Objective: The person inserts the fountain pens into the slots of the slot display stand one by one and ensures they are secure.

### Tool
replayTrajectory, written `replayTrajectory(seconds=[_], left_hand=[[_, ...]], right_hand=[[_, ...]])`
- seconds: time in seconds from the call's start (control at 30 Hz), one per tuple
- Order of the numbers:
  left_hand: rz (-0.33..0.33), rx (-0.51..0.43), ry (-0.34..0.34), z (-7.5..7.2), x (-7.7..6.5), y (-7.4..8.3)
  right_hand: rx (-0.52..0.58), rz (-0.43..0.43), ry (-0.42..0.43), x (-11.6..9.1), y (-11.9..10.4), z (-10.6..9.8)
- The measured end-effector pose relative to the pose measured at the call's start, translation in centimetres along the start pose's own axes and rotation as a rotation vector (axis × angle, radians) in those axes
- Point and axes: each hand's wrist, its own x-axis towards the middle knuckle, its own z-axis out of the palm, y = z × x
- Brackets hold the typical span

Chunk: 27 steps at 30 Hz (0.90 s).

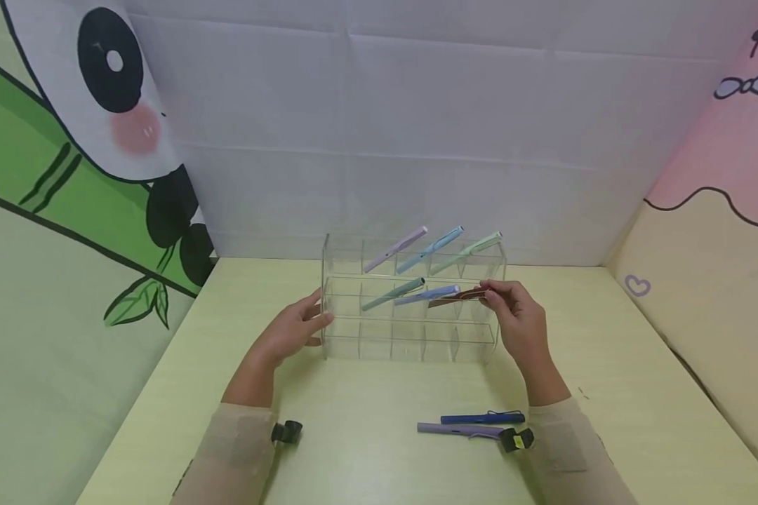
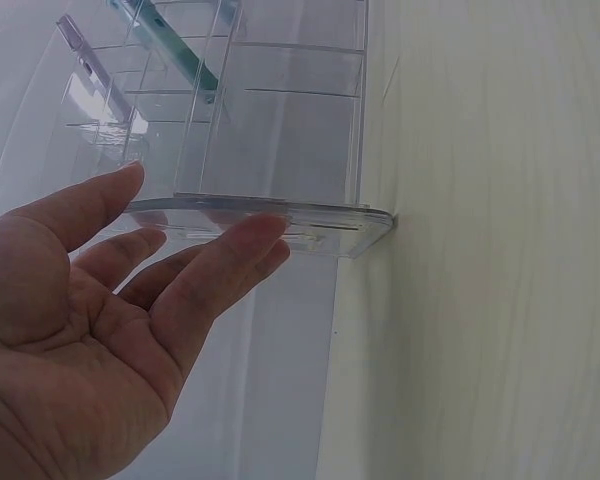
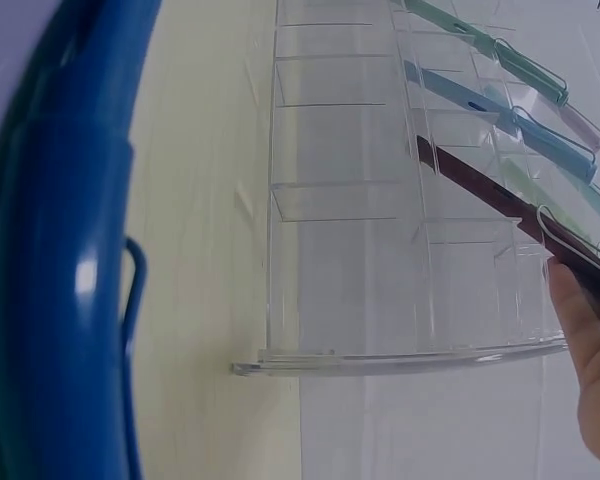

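Observation:
A clear acrylic display rack point(image 1: 410, 339) with stepped tiers stands on the table. My left hand point(image 1: 290, 328) rests against its left side panel, fingers fairly straight on the outside and thumb near the front edge. Between right thumb and fingers, my right hand point(image 1: 519, 315) pinches the cap end of a dark brown pen point(image 3: 470, 187), whose other end lies in the middle tier. Beside it in that tier lean a blue pen point(image 1: 426, 295) and a dark green pen point(image 1: 393, 294). The top tier holds a lilac pen point(image 1: 395, 250), a light blue pen point(image 1: 430, 250) and a light green pen point(image 1: 466, 253).
A dark blue pen point(image 1: 482, 418) and a purple pen point(image 1: 457, 428) lie on the table near my right forearm. A white cloth backdrop point(image 1: 417, 140) hangs behind the rack. Painted panels flank the table at left and right.

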Motion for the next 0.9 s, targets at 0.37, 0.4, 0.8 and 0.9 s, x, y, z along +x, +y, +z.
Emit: replayTrajectory(seconds=[0.37,0.4,0.8,0.9], left_hand=[[0.004,0.013,0.003,0.0,0.1,-0.2],[0.0,0.009,0.001,0.0,0.1,-0.2],[-0.041,0.028,-0.018,-0.4,-0.1,0.1],[-0.043,0.033,-0.028,-0.4,-0.1,0.1]], right_hand=[[-0.151,-0.038,0.054,0.3,-2.2,-2.8],[-0.143,-0.055,0.083,0.4,-2.7,-3.3],[-0.374,0.087,-0.292,-3.8,-0.6,-6.5],[-0.398,0.2,-0.532,-5.7,0.4,-6.6]])
